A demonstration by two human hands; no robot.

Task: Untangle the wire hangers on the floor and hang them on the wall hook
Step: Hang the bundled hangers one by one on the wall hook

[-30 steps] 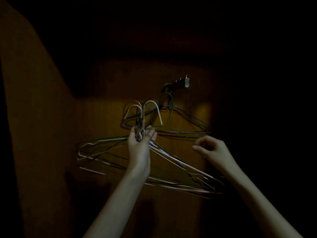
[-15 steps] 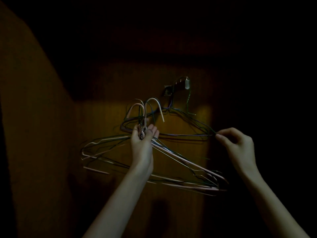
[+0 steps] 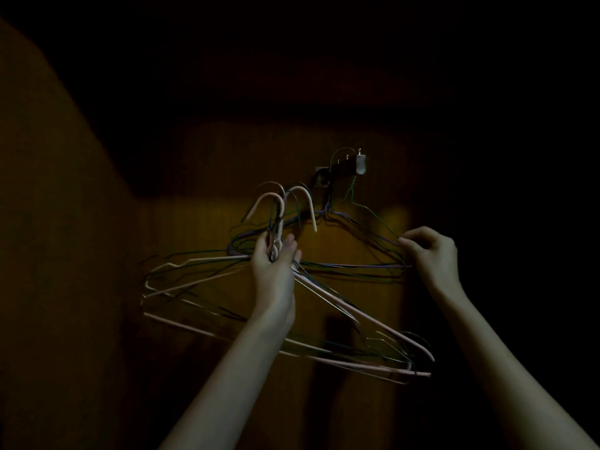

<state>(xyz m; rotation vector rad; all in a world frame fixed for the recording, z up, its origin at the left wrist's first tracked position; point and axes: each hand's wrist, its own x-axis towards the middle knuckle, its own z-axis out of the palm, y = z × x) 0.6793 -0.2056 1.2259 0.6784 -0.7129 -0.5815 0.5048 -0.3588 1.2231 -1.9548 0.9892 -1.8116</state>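
Observation:
The scene is very dark. My left hand grips the necks of a bundle of several wire hangers, some pink, some dark; their hooks stick up above my fingers. A wall hook rack with a white end piece juts from the wooden wall. A green wire hanger has its hook over the rack, and other dark hangers hang below it. My right hand pinches the right shoulder of the green hanger.
A wooden wall panel lies behind the hangers, lit dimly in the middle. A second wooden surface angles in on the left. Everything above and to the right is black.
My right hand rose and moved right, carrying a green hanger up until its hook went over the wall rack. My left hand kept the bundle nearly still.

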